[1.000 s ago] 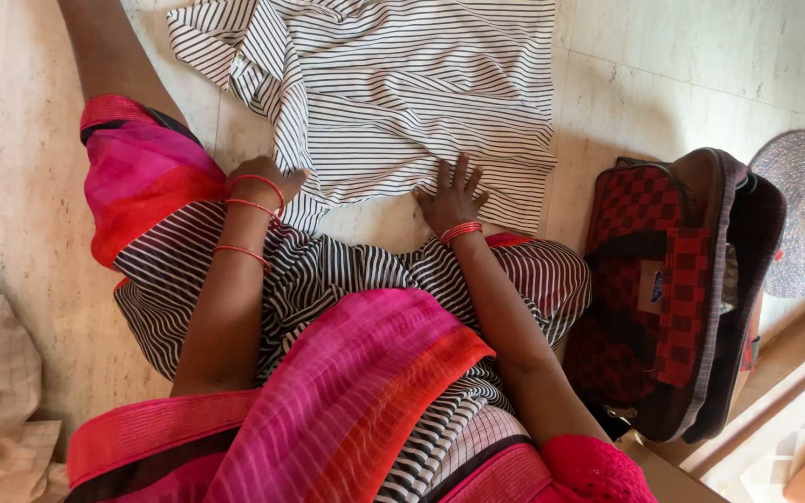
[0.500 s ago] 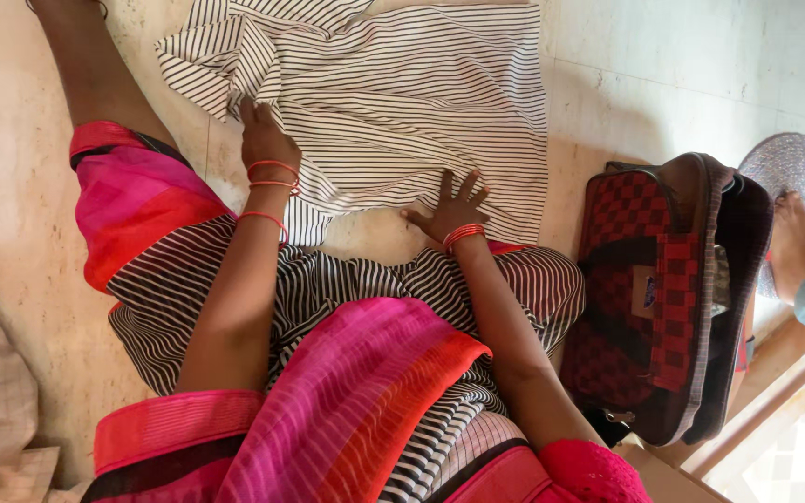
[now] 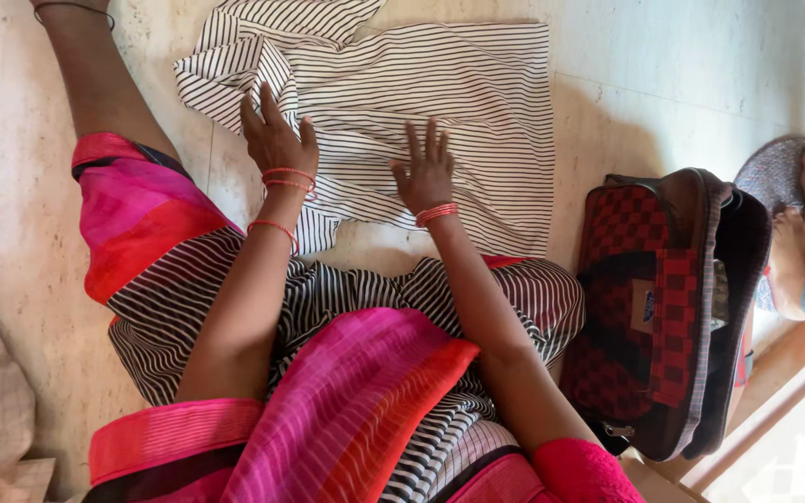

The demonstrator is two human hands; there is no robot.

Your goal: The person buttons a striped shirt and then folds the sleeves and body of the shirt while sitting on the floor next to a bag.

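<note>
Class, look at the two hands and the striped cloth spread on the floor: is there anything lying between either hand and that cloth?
Nothing visible does. The left hand lies flat on the striped cloth near its rumpled left edge, and the right hand rests palm down on its lower middle. The checked bag stands apart on the floor, to the right of the cloth.

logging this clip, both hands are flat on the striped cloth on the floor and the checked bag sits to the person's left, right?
Not quite. The head view shows the left hand and right hand flat on the striped cloth on the floor, but the checked bag sits to the person's right, not left.
</note>
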